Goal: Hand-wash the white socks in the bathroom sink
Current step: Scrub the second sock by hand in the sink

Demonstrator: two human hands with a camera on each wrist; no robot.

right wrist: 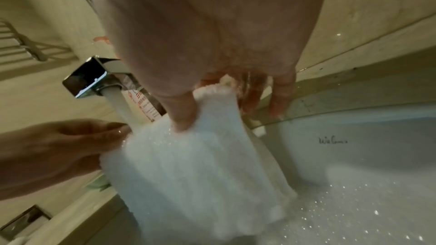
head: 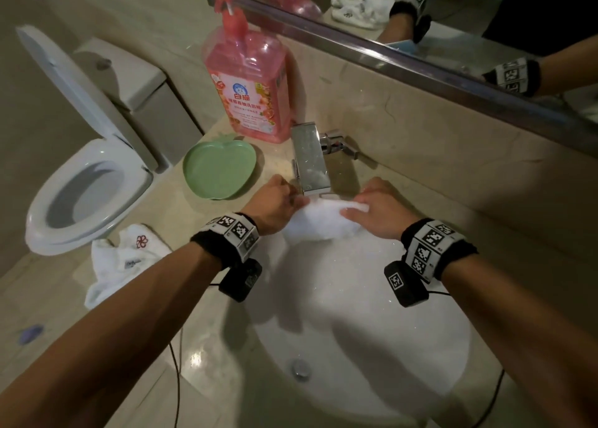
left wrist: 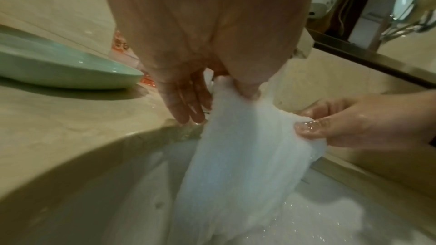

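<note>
White sock [head: 318,222] hung under the faucet [head: 310,159], stretched wide, likely so running water soaked it evenly; left of the faucet, the left hand [head: 275,201] pinched one edge; right of it, the right hand [head: 380,209] pinched the other.

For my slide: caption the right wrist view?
Both hands hold a white sock under the running tap.
</note>
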